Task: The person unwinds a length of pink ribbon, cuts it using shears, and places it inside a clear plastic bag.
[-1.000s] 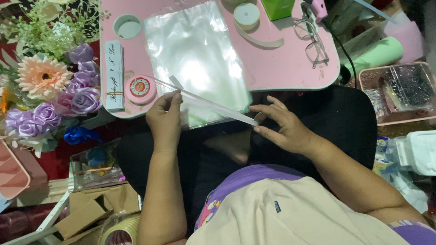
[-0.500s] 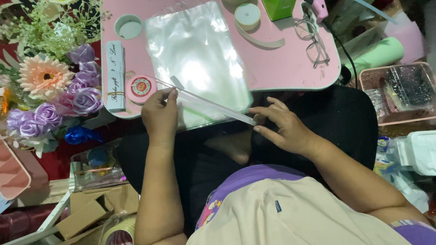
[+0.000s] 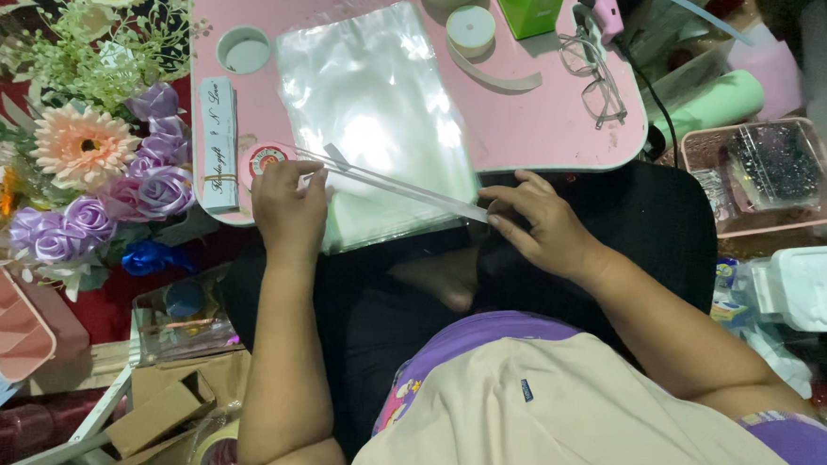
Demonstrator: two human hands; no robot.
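Pink table point(image 3: 540, 131) | clear strip point(image 3: 392, 182) stretched between hands | left hand point(image 3: 285, 211), right hand point(image 3: 540, 226) both pinch its ends

The left hand point(image 3: 285, 206) now sits higher, covering part of the round tape roll point(image 3: 263, 158); the clear strip point(image 3: 392, 182) runs flatter.

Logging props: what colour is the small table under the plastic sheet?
Pink table, head view.
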